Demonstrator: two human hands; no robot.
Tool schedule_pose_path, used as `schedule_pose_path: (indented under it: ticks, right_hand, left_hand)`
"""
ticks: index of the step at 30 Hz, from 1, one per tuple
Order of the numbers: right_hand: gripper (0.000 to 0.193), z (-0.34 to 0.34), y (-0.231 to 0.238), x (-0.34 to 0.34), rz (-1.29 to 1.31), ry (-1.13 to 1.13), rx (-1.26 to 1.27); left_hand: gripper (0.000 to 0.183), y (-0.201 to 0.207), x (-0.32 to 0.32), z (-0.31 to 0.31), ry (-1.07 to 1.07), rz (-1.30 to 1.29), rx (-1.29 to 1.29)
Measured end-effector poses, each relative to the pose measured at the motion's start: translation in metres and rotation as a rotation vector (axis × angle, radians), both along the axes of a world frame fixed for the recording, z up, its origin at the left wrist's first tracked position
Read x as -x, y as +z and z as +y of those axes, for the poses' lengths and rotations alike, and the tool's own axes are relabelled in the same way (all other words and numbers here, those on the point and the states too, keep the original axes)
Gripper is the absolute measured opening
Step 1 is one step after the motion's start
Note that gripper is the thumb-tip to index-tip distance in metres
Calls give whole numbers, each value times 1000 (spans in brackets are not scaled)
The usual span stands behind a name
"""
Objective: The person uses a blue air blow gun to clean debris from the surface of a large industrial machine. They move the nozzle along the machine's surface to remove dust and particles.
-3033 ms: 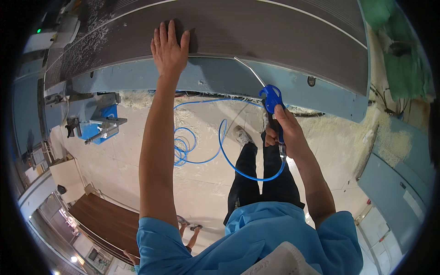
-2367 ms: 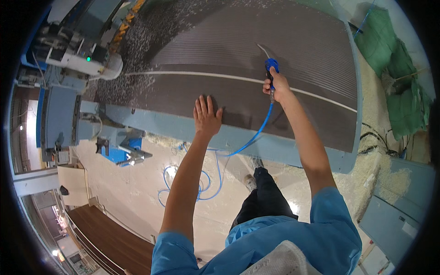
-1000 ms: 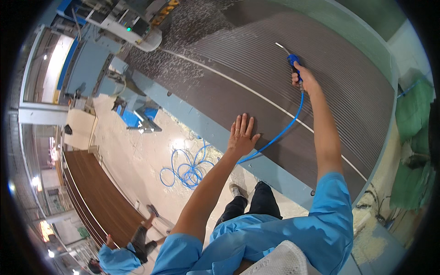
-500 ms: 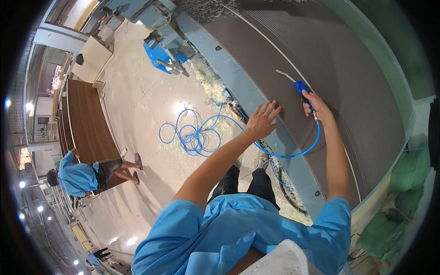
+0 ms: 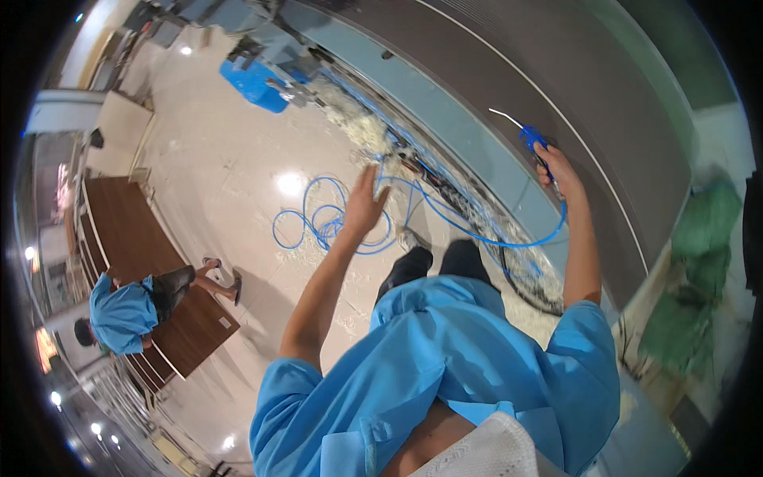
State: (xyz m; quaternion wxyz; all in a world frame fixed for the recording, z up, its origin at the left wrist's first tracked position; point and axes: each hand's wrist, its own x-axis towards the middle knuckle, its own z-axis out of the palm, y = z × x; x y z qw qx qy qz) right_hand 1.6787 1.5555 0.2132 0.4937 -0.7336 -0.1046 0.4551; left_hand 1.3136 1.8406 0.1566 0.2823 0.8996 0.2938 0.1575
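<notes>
My right hand (image 5: 563, 171) is wrapped round a blue air blow gun (image 5: 531, 138), whose thin bent metal nozzle points up and left over the dark machine bed (image 5: 604, 135). From the gun's lower end a blue air hose (image 5: 485, 241) droops across the machine's edge. On the floor the hose lies in loose loops (image 5: 324, 226). My left hand (image 5: 366, 205) hangs in the air left of the machine, seen above those loops. Its fingers are stretched out with nothing in them.
Pale shavings (image 5: 362, 127) lie along the machine's light blue side rail (image 5: 469, 127). A blue bin (image 5: 254, 83) stands at the far left end. Another person (image 5: 131, 314) in blue bends by brown wood-grain panels (image 5: 139, 230) on the left. Green sacks (image 5: 691, 310) are at right.
My left hand has left the machine's edge and swung left over the floor. The blow gun remains in my right hand. The view has shifted, and fewer pale streaks show on the bed.
</notes>
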Motion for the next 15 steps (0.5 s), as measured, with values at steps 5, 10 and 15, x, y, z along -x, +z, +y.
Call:
schedule_pose_path:
  ticks: [5,10,15]
  right_hand:
    - [37,-104,17,74,22,-90,196]
    - [41,-124,9,115,138,-381,150]
    - [44,-271,19,141,-189,-206,956]
  left_hand:
    - [56,-11,76,1,89,175,119]
    - [50,-20,56,20,-14,44,128]
    - [45,-4,35,23,-43,-77,265]
